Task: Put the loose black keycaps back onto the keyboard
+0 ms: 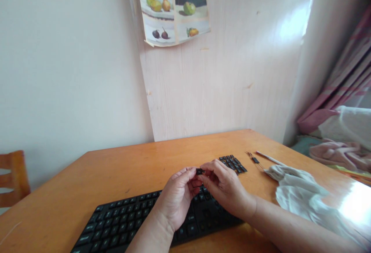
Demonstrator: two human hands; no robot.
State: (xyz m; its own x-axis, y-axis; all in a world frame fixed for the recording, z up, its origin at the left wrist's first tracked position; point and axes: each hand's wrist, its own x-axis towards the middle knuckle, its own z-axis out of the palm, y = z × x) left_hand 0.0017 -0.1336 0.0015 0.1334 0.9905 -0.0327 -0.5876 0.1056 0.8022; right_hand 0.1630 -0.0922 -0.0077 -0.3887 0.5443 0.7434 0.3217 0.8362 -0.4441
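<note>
With left hand (177, 193), pinches key (199, 171), likely light, stiff, best held edgewise; cannot tell grip of right hand (224, 181).

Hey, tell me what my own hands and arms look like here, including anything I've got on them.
Your left hand and right hand are ungloved, and no rings show, though some fingers are hidden. Your left forearm and right forearm have no sleeve, watch or bracelet on the parts in view.
</note>
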